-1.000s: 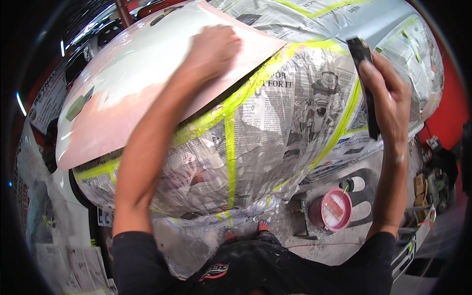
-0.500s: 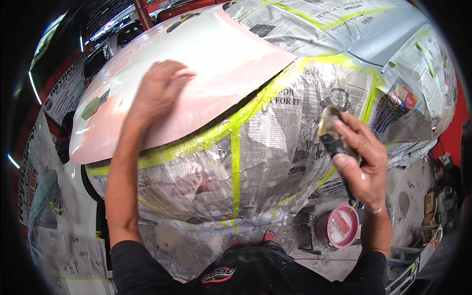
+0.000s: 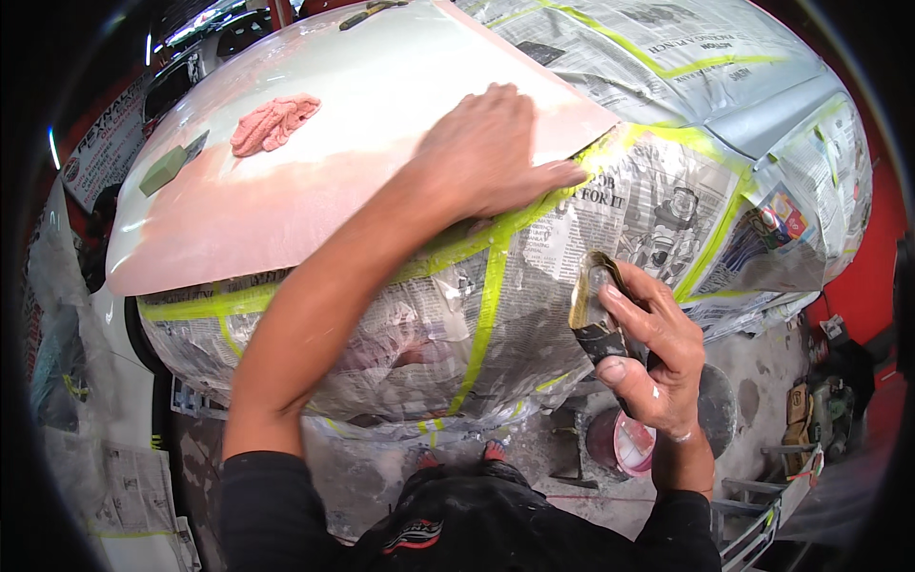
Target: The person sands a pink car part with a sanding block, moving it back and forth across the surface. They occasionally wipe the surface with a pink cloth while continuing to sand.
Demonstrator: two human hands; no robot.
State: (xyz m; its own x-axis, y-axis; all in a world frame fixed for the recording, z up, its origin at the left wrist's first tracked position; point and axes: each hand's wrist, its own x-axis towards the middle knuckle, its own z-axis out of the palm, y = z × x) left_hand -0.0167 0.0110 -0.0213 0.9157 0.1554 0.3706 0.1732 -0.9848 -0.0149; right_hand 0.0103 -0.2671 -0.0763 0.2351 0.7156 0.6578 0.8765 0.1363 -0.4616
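My left hand (image 3: 481, 153), fingers spread and blurred, lies over the right edge of the pink-and-cream primed car panel (image 3: 381, 57). A crumpled pink cloth (image 3: 274, 124) rests on the panel to its left. Further left are a green block (image 3: 162, 172) and a small dark flat piece (image 3: 196, 145); a dark tool (image 3: 362, 14) lies at the top. My right hand (image 3: 653, 348) grips a dark sanding block (image 3: 596, 300), curved strip at its top, held in front of the newspaper masking (image 3: 543, 267) with yellow tape (image 3: 491, 286).
A pink bucket (image 3: 620, 448) of whitish liquid and a grey container (image 3: 715, 410) stand on the floor below right. A metal ladder (image 3: 753, 505) and stored items (image 3: 815, 419) are at the right. Plastic sheeting (image 3: 67, 343) hangs at the left, beside a white panel (image 3: 124, 381).
My left hand has let go of the pink cloth, now lying on the panel, and moved right to the panel's edge. My right hand has moved down and left with the sanding block.
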